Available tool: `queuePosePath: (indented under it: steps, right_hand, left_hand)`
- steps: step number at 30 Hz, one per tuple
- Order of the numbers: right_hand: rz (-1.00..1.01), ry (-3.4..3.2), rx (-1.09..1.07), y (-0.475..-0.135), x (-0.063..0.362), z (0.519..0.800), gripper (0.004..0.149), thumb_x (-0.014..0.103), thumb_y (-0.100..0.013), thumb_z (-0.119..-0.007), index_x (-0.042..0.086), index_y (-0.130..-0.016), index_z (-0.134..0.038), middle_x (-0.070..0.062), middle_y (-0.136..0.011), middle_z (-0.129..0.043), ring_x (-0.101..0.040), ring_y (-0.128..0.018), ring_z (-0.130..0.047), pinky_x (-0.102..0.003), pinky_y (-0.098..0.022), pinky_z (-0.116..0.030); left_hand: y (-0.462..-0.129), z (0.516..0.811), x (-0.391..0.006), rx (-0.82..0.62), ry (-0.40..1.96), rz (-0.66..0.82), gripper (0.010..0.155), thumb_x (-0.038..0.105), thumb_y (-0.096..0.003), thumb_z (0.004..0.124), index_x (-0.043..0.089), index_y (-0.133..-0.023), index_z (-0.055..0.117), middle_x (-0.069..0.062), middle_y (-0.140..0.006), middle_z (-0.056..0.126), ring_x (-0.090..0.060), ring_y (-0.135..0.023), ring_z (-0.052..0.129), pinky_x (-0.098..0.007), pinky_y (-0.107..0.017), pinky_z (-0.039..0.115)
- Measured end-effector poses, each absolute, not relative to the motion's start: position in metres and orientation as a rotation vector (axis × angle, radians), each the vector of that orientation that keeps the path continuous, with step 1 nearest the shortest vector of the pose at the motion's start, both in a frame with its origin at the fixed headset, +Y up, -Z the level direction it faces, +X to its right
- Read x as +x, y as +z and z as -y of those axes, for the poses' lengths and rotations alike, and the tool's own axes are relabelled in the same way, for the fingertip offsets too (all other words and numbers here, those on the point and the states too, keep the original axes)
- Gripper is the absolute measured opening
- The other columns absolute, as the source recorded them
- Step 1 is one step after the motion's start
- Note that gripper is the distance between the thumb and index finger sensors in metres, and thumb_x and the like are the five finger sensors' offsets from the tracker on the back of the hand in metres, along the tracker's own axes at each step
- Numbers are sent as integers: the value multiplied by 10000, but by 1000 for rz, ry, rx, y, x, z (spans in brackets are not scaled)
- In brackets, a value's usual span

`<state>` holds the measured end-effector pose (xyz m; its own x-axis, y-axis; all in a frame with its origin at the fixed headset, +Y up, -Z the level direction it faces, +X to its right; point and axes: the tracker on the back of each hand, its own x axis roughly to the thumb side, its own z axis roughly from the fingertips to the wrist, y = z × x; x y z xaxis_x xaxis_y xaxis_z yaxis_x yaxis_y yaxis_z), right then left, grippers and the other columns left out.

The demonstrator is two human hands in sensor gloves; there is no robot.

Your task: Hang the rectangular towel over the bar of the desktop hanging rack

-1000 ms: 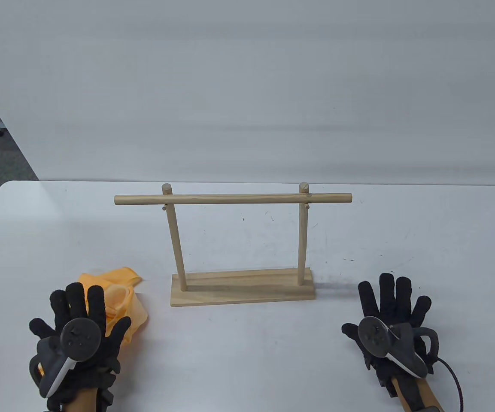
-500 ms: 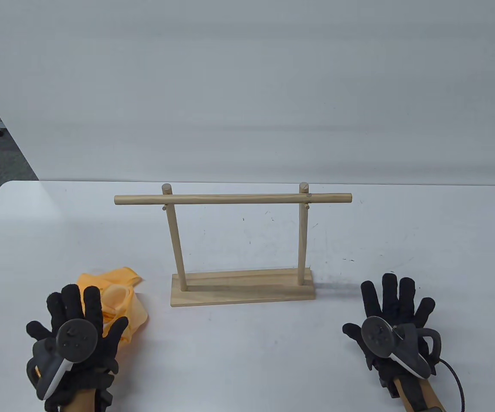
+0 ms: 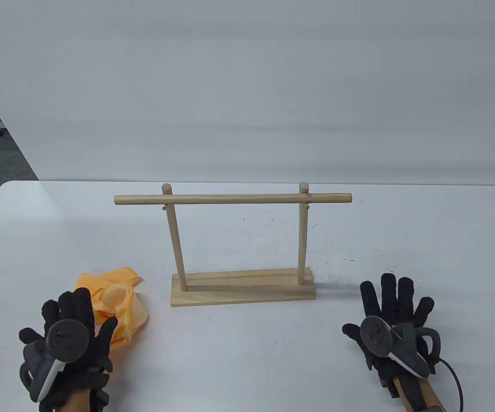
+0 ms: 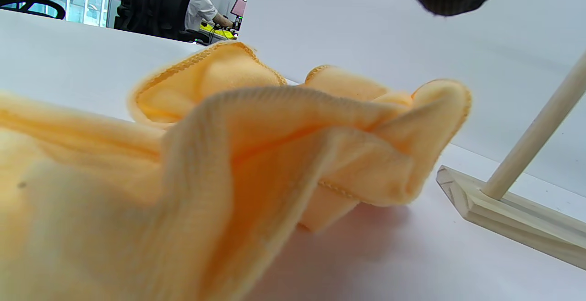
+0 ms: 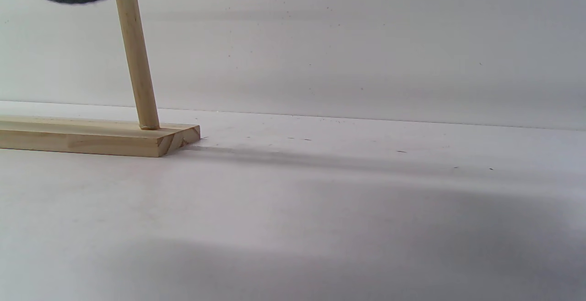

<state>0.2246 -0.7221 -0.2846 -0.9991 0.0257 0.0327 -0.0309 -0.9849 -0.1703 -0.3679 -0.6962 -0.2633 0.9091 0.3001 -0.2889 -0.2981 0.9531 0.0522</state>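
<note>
Orange towel (image 3: 116, 300) is lying crumpled in a loose heap on the white table (image 3: 247, 365), near the front-left corner of the rack's base (image 3: 242, 289), just apart from it. Bunched as it is, the towel is showing no clear long axis; folds are standing up, with a stitched hem curling over the top in the left wrist view (image 4: 274, 154).

Rack (image 3: 234, 240) is standing upright mid-table. Its bar (image 3: 233, 199) is running left to right across the table view, resting against two upright posts and overhanging both; the bar is bare.

Left hand (image 3: 69, 339) is hovering over or resting at the near-left edge of the towel, fingers (image 3: 80, 302) extended forward and overlapping the cloth in the table view. Fingers look close together, not clearly gripping; contact with the cloth cannot be told.

Right hand (image 3: 391, 319) is lying palm-down, fingers spread, holding nothing, to the right of the base and well apart from the towel. Whether it is touching the table cannot be told.
</note>
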Motion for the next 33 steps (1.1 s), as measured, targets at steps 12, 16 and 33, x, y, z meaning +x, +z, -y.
queuePosePath:
  steps: [12, 16, 33]
  right_hand:
    - [244, 3124, 99, -289, 216, 725, 892, 631, -346, -620, 231, -1009, -178, -220, -1093, -70, -569, -977, -119, -811, -556, -131]
    - [233, 3140, 131, -291, 210, 726, 882, 614, -355, -632, 228, -1009, -183, -222, -1096, -86, -567, -981, -137, -810, -557, -137]
    - [232, 2767, 565, -247, 140, 692, 785, 537, -382, -680, 191, -1010, -360, -179, -1087, -548, -568, -985, -381, -814, -563, -211]
  left_hand:
    - [-271, 707, -369, -205, 342, -284, 813, 701, -484, 783, 341, -1129, 443, -96, -1247, 405, -469, -1199, 223, -838, -662, 60]
    - [-281, 715, -352, -291, 49, -312, 467, 491, -547, 831, 342, -979, 736, -74, -1203, 569, -450, -1194, 372, -842, -687, 172]
    - [-279, 698, -284, -301, 1103, 52, 416, 447, -594, 752, 200, -926, 787, -133, -808, 943, -332, -587, 1029, -643, -613, 709]
